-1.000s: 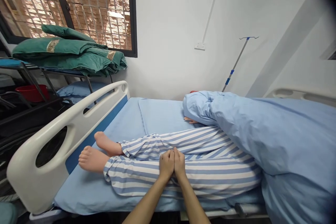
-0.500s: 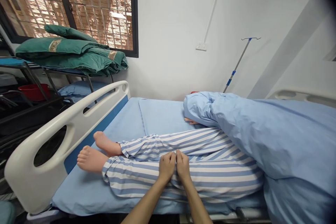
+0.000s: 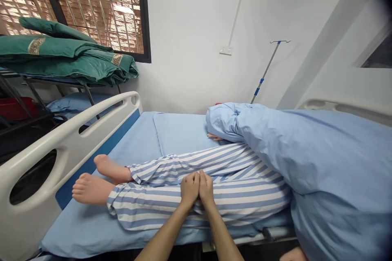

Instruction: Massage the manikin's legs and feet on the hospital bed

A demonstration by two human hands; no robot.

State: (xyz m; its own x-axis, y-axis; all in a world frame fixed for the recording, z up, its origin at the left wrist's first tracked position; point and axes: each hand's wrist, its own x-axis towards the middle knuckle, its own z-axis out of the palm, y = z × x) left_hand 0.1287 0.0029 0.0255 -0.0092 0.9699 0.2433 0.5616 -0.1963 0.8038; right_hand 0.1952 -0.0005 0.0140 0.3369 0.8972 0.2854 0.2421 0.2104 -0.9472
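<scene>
Side by side over the striped trousers [image 3: 245,200] are my left hand [image 3: 190,189] and my right hand [image 3: 206,187]. Both are closed into fists with the knuckles up, and they touch along their inner sides. No object shows in either fist; the undersides of the fingers are hidden. Beneath them lie the legs of what looks like a manikin, stretched out on the bed. Its bare feet [image 3: 92,189] point to the left. A folded-back blue quilt [image 3: 275,142] covers its upper body, and some fingers [image 3: 214,136] poke out from under the quilt's edge.
A white footboard [image 3: 70,130] closes the bed's left end, and blue sheet [image 3: 180,130] covers the mattress. Green bedding [image 3: 70,61] lies on a rack by the window. An IV pole [image 3: 266,71] stands behind the bed. A skin-coloured shape [image 3: 294,255] shows at the bottom edge.
My two fists have come together from a small gap. The view has shifted rightward, so the scene sits further left, and the skin-coloured shape at the bottom has come into sight.
</scene>
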